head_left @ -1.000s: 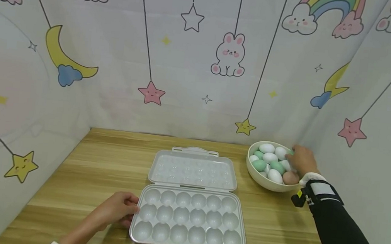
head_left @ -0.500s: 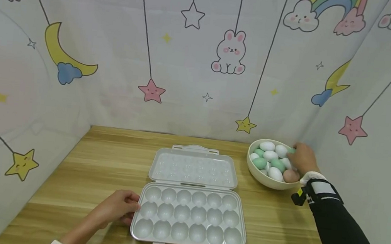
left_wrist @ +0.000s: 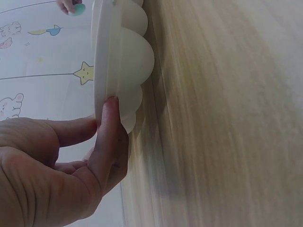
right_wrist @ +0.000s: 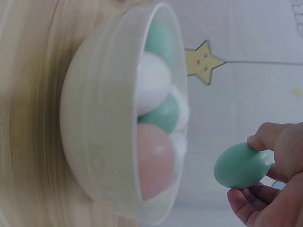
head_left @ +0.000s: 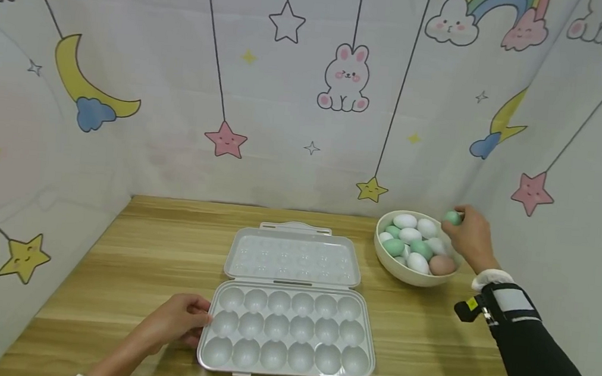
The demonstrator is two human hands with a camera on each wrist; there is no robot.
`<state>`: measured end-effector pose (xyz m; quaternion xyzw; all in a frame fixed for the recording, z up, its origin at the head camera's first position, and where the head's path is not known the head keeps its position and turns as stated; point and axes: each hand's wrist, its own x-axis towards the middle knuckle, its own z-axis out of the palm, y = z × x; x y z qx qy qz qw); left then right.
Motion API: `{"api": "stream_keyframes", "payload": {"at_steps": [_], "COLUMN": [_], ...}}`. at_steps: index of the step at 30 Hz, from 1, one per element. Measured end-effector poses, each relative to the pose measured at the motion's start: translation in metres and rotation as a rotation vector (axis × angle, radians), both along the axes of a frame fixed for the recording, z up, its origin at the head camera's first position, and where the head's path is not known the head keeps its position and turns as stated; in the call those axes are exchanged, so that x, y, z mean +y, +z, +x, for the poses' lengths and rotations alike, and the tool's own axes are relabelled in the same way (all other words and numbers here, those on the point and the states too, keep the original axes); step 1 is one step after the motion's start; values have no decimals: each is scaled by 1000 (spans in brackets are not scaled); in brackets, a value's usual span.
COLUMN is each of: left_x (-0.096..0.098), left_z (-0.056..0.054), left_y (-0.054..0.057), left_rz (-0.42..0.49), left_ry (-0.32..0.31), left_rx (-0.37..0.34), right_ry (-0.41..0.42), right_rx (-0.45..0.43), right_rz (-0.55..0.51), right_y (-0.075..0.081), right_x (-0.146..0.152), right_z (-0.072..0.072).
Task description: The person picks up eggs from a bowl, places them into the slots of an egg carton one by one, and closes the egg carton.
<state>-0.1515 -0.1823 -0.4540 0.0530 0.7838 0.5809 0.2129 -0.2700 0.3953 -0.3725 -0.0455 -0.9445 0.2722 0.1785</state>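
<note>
My right hand [head_left: 470, 238] pinches a green egg [right_wrist: 242, 165] between thumb and fingers, just above the right rim of a cream bowl [head_left: 406, 275]. In that bowl lie several white and green eggs and one brown egg [head_left: 442, 265]. My left hand [head_left: 173, 320] grips the left edge of an egg tray [head_left: 285, 373], thumb on top of its rim and fingers beneath, as the left wrist view shows. The tray's cups hold nothing. Its clear hinged lid [head_left: 295, 259] lies folded back behind it.
The wooden table [head_left: 167, 248] runs back to a white curtain [head_left: 280, 180] printed with stars, rabbits and a moon. More of this cloth stands at the left and right sides. A black-sleeved forearm [head_left: 539, 352] reaches in from the right.
My right hand has lifted the green egg out of the bowl, up past the rim. The left hand keeps its hold on the tray. The head view has shifted slightly.
</note>
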Motion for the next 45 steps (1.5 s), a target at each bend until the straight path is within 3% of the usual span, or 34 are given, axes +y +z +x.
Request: {"api": "stream_keyframes", "payload": {"at_steps": [13,21,27,34,45], "left_x": [2,0,1,1,4], "left_z": [0,1,2,2,1], "left_y": [5,4,2,1,0], "left_rz": [-33,-24,-30,-17,-34], "left_ry": [38,25,27,21,35], "left_rx": [-7,-9,-14,-15,-25], "right_ry": [148,293,363,415,488], "right_rx": [182,226,202,165,-8], "right_rz": [-24,-68,-93,-82,-160], "right_y": [50,60,53,34,-7], "right_x": [-50,-87,-107,-125,-139], "right_z": [49,73,85,94,101]}}
